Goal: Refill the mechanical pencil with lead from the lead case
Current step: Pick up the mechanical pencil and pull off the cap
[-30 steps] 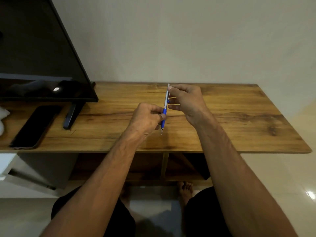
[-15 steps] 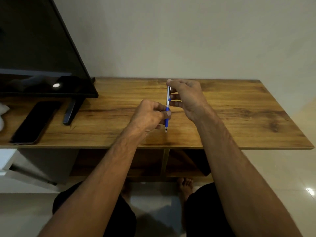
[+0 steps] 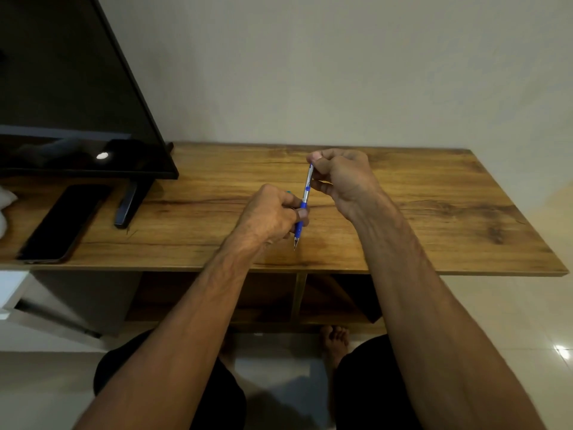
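Note:
The mechanical pencil [image 3: 305, 197], silver with a blue grip, stands nearly upright above the wooden desk [image 3: 434, 218], tip down. My left hand [image 3: 269, 215] is closed around its blue grip. My right hand [image 3: 341, 178] pinches the pencil's top end between thumb and fingertips, hiding the cap. A small teal sliver [image 3: 288, 192] shows at the top of my left fist; I cannot tell if it is the lead case. No lead is visible.
A dark monitor [image 3: 68, 97] on its stand [image 3: 127, 209] fills the desk's left side. A black phone [image 3: 62, 225] lies flat beside the stand. White cloth [image 3: 4, 209] sits at the far left edge. Open shelves [image 3: 297, 299] lie under the desk.
Both hands keep their hold on the pencil. The pencil has tilted slightly, its tip swinging a little to the left, and the right hand's pinch stays at the top end.

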